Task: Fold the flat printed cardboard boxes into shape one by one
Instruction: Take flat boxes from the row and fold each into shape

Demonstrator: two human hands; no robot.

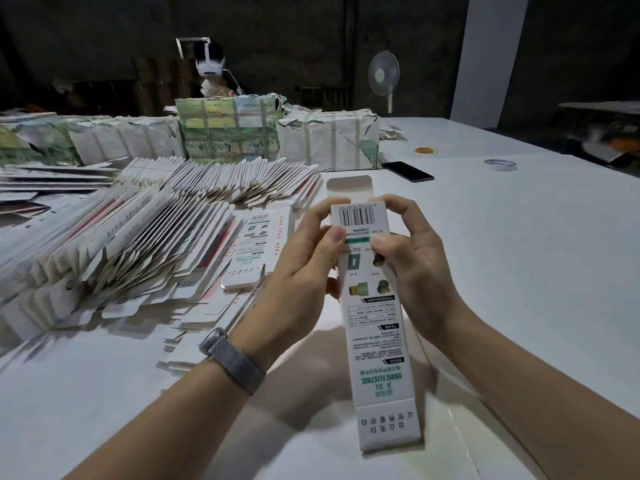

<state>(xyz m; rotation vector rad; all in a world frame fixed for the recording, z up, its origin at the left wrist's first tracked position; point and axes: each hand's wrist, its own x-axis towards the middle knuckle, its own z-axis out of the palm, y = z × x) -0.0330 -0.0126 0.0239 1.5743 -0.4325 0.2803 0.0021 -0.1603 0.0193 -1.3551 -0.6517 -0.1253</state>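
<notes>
I hold one printed box (pixel 375 327) above the white table (pixel 519 237), its far flap standing open. My left hand (pixel 304 265) and right hand (pixel 412 261) each pinch its upper end, thumbs on the printed face. Flat boxes (pixel 145 233) lie fanned at left. A phone (pixel 412 171) and tape roll (pixel 500 164) lie beyond.

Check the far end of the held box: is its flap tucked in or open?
Open. The box has its far flap standing up past both thumbs, white inside showing, not tucked. Left hand and right hand grip near the barcode.
</notes>
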